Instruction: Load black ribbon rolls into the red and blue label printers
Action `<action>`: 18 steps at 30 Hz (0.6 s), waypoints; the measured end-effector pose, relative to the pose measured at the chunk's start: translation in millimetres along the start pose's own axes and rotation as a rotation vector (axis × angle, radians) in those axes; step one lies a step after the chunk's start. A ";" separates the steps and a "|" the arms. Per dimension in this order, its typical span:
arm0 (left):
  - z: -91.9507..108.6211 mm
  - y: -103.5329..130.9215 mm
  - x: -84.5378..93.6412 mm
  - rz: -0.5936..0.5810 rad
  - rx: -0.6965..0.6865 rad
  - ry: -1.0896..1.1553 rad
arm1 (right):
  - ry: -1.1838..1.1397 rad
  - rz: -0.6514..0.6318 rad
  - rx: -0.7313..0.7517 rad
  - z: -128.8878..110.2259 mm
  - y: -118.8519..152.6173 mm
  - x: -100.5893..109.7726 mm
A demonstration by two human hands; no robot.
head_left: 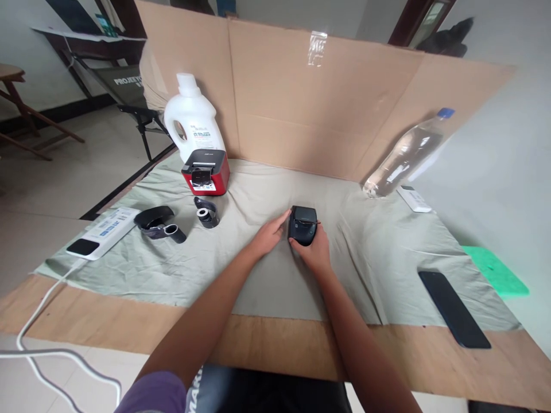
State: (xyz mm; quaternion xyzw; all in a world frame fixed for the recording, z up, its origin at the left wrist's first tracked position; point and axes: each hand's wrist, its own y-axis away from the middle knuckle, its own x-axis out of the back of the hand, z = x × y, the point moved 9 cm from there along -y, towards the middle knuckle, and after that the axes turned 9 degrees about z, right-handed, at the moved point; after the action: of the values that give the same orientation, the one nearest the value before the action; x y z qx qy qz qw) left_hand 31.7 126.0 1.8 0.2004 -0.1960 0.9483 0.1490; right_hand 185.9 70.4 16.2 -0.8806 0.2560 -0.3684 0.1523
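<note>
A small black portable printer (303, 215) sits on the grey-green cloth in front of me, a dark seam running across its top. My right hand (317, 248) grips its right side and near edge, the thumb at the lower left corner. Along its left side, my left hand (269, 236) has its fingers stretched out, with the fingertips at the far left corner; whether they press on it I cannot tell. To the left stand a black paper roll (208, 214) with a loose end and a red-and-black printer (206, 173) with black material coming from its front.
Another black roll (160, 223) lies partly unwound beside a white power strip (103, 232). A white detergent bottle (193, 120) and a tilted plastic bottle (404, 155) stand by the cardboard screen (297, 103). A phone (454, 308) lies near the right edge.
</note>
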 end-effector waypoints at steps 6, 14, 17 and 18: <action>2.0 -23.8 -1.4 -0.002 0.009 0.080 | -0.065 -0.011 0.023 -1.2 1.8 1.2; -10.3 -57.6 -14.0 -0.012 0.149 0.115 | -0.065 -0.010 0.006 -6.5 2.2 6.4; 3.4 -58.9 -5.1 0.029 0.111 0.010 | -0.027 -0.007 -0.006 -6.4 1.9 6.5; 13.6 -59.5 1.8 0.070 0.059 -0.057 | 0.002 -0.006 -0.003 -6.2 1.9 6.3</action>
State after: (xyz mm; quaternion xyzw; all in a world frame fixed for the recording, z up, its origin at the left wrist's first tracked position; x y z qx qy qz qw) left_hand 56.0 172.8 32.6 0.2246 -0.1790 0.9522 0.1039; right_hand 184.5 64.8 23.2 -0.8812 0.2541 -0.3696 0.1494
